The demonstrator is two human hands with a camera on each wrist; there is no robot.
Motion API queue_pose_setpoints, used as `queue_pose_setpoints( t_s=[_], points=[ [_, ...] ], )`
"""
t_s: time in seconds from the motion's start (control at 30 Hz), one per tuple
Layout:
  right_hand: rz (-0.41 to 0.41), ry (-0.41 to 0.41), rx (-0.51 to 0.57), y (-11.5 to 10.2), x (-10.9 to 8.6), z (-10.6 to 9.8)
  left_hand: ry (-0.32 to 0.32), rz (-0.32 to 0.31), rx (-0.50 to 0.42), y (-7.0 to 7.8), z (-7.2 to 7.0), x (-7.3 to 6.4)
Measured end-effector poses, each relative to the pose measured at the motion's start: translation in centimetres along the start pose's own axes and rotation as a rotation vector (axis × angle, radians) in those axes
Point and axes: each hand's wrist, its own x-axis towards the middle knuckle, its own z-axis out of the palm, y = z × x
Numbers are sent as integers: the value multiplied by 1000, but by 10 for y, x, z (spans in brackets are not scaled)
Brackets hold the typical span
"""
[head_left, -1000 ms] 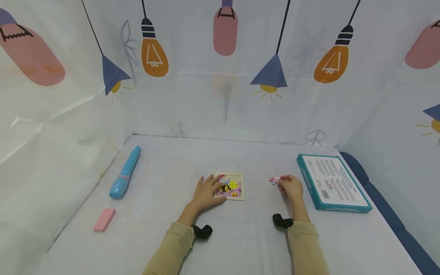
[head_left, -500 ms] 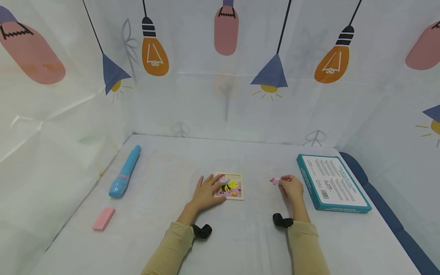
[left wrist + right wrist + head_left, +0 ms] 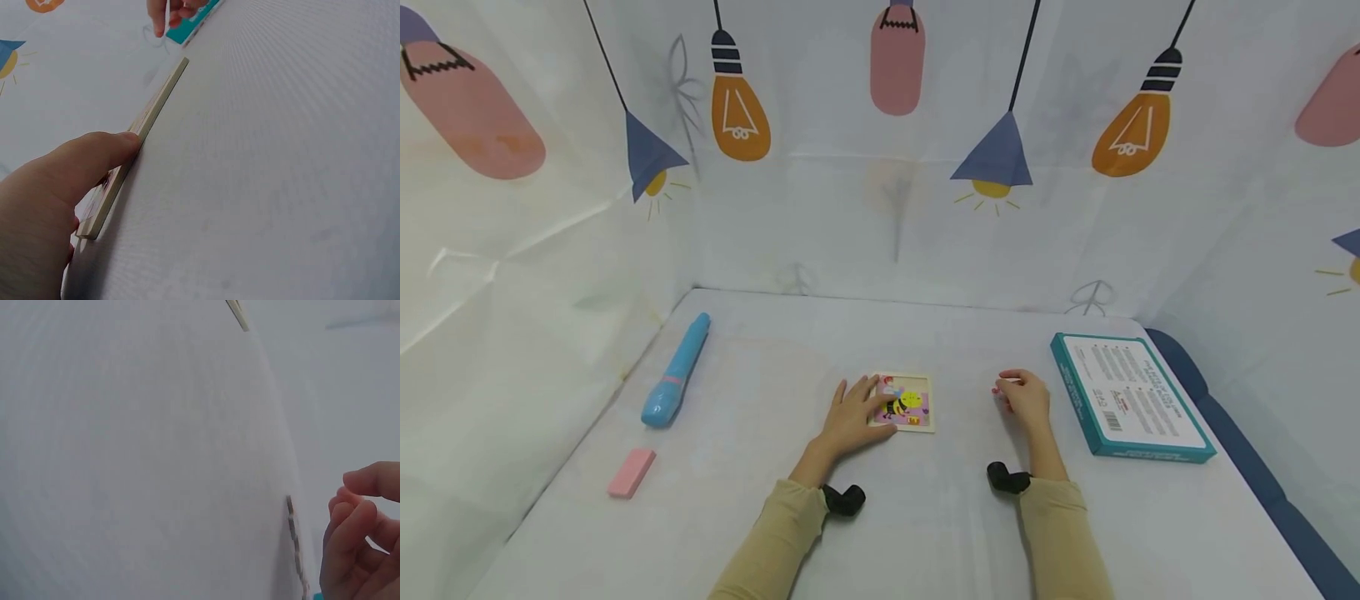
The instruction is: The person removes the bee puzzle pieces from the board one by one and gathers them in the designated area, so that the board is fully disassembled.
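Observation:
A small wooden puzzle tray (image 3: 933,404) with a bee picture lies flat on the table, bare wood showing along its upper part. Over its left side my left hand (image 3: 848,419) rests with fingers spread, the thumb (image 3: 119,147) pressing its near edge. To the right, my right hand (image 3: 1028,398) hovers with loosely bent fingers over a puzzle piece (image 3: 995,390), mostly hidden beneath it in the head view. The right wrist view shows that piece (image 3: 295,544) on the table beside the hand, with a gap between thumb and fingers.
A teal-edged box (image 3: 1138,396) lies right of my right hand. On the left are a blue microphone-shaped object (image 3: 676,372) and a pink block (image 3: 632,472). A printed white sheet (image 3: 850,225) stands behind the table.
My right hand has let go of the puzzle piece and shifted slightly back and left over it, fingers loosening. My left hand stays on the tray.

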Motion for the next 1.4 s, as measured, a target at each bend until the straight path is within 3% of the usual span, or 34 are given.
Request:
queue_pose_setpoints(
  t_s=[0.33,0.9,1.07,1.23,1.4],
  points=[
    [-99,-57,136,-16,-7,33,6,9,0,-1,2,0],
    [-154,-178,112,-42,-23,91,-2,-4,-6,-2,4,-2],
    [-197,-219,19,-50,-26,104,7,-1,7,-4,4,0],
    [-300,-269,-164,-57,-33,114,15,19,9,-4,3,0],
    [-346,-300,-319,-62,-36,119,20,30,10,-2,1,0]
  ],
)
